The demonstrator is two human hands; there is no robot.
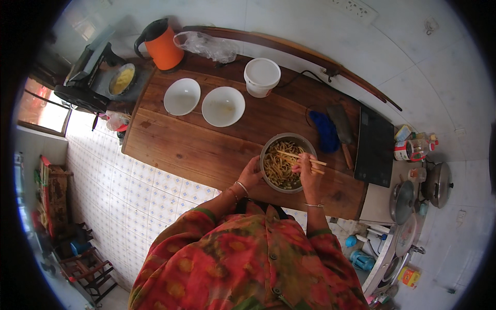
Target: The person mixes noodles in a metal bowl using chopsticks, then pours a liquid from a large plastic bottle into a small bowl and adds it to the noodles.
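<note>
My left hand point(251, 173) grips the left rim of a round metal bowl point(264, 179) on the wooden table. Noodles with bits of green fill the bowl point(279, 167). A pair of wooden chopsticks point(318, 162) is held in my right hand point(309, 173), over the bowl's right side, with the tips among the noodles. Farther back stand two white bowls point(182, 97), side by side; the right white bowl point(223, 106) has some residue inside. Behind them is a white lidded plastic tub point(262, 77).
A cleaver point(339, 126) and a blue cloth point(324, 131) lie right of the metal bowl, beside a black induction cooktop point(374, 147). An orange kettle point(162, 46) and a clear plastic bag point(209, 45) stand at the back. A noodle machine point(87, 81) is at far left.
</note>
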